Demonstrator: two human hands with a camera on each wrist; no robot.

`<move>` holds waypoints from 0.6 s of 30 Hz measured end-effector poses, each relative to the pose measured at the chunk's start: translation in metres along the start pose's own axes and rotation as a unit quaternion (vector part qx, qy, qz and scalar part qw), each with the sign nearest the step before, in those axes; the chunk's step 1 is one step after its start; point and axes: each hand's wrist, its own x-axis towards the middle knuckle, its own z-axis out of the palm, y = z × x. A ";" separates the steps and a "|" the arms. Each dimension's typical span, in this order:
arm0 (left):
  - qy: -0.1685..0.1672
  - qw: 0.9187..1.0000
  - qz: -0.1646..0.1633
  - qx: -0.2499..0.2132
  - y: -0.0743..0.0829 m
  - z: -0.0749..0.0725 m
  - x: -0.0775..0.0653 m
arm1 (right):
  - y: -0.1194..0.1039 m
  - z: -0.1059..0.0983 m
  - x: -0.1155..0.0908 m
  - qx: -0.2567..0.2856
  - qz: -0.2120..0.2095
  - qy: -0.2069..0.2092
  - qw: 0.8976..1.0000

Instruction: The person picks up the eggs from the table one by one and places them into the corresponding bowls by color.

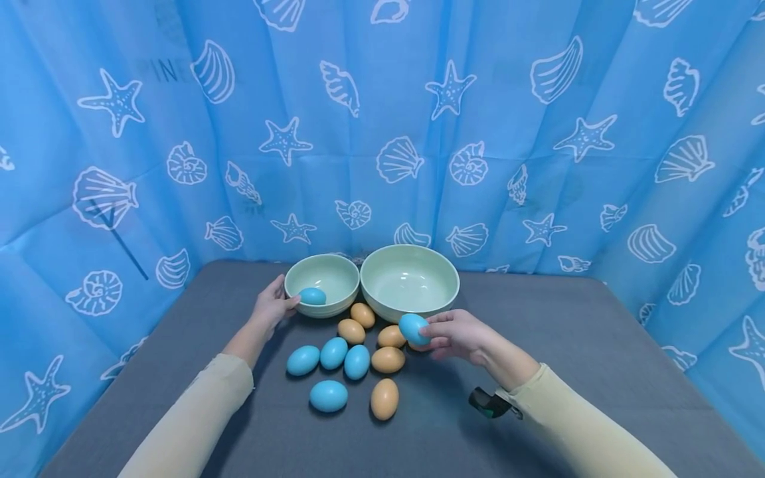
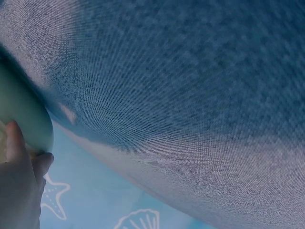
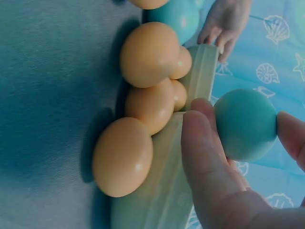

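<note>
My right hand [image 1: 459,335] pinches a blue egg [image 1: 414,328] between thumb and fingers, raised over the front of the larger pale green bowl [image 1: 439,304]. The right wrist view shows this blue egg [image 3: 245,125] held clear of the brown eggs [image 3: 123,157] below. My left hand [image 1: 275,304] grips the left side of the smaller pale green bowl [image 1: 329,310], thumb at the rim. One blue egg [image 1: 313,296] lies inside that bowl. In the left wrist view, the left hand [image 2: 21,176] shows against the bowl's side [image 2: 28,109].
Several blue eggs [image 1: 333,353] lie on the grey cloth-covered table [image 1: 251,438] in front of the smaller bowl. Several brown eggs [image 1: 388,360] lie to their right, some close under the bowls. A blue shell-patterned curtain [image 1: 370,133] hangs behind. A black strap [image 1: 489,403] hangs by the right sleeve.
</note>
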 end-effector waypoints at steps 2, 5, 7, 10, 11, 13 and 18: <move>0.001 1.000 -0.003 -0.001 0.000 0.000 0.000 | -0.003 0.001 0.002 0.001 -0.001 -0.003 1.000; 0.000 1.000 -0.003 -0.003 -0.001 0.000 0.000 | -0.008 0.003 0.006 0.013 -0.004 -0.014 1.000; -0.002 1.000 -0.002 -0.004 -0.001 0.000 -0.001 | -0.011 0.003 0.008 0.025 -0.006 -0.024 0.999; -0.004 1.000 0.000 -0.006 -0.001 0.000 -0.001 | -0.015 0.004 0.012 0.042 -0.006 -0.038 0.998; -0.003 1.000 0.001 -0.006 -0.001 0.000 -0.001 | -0.017 0.004 0.014 0.043 -0.007 -0.041 0.998; -0.003 1.000 0.002 -0.004 -0.001 0.000 -0.001 | -0.019 0.004 0.016 0.048 -0.009 -0.045 0.998; 0.001 1.000 0.002 0.000 0.000 0.000 -0.001 | -0.026 0.006 0.024 0.047 -0.017 -0.055 0.997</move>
